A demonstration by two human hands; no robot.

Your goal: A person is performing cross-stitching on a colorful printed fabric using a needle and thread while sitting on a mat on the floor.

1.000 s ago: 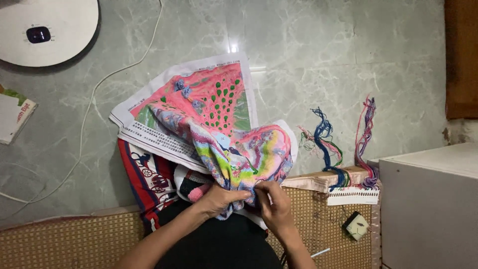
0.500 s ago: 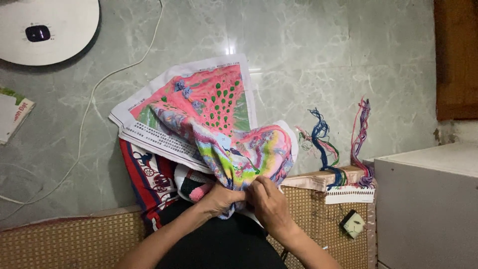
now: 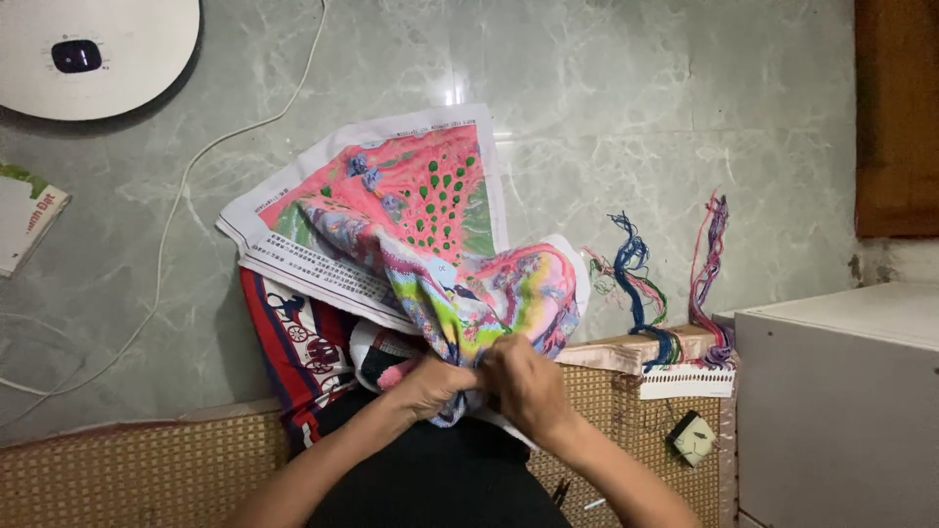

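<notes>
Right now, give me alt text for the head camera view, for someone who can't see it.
Two bare hands, left hand and right hand, meet on the bunched edge of a colourful cloth. A printed pattern sheet lies beneath it on a grey marble floor, with thread skeins to the right.

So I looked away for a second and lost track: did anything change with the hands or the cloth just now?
Little changed. The right hand slid slightly left, closer against the left hand; both keep pinching the lower edge of the colourful cloth. Nothing was picked up or let go. The printed pattern sheet, the thread bundles and the white cable stayed in place.
</notes>
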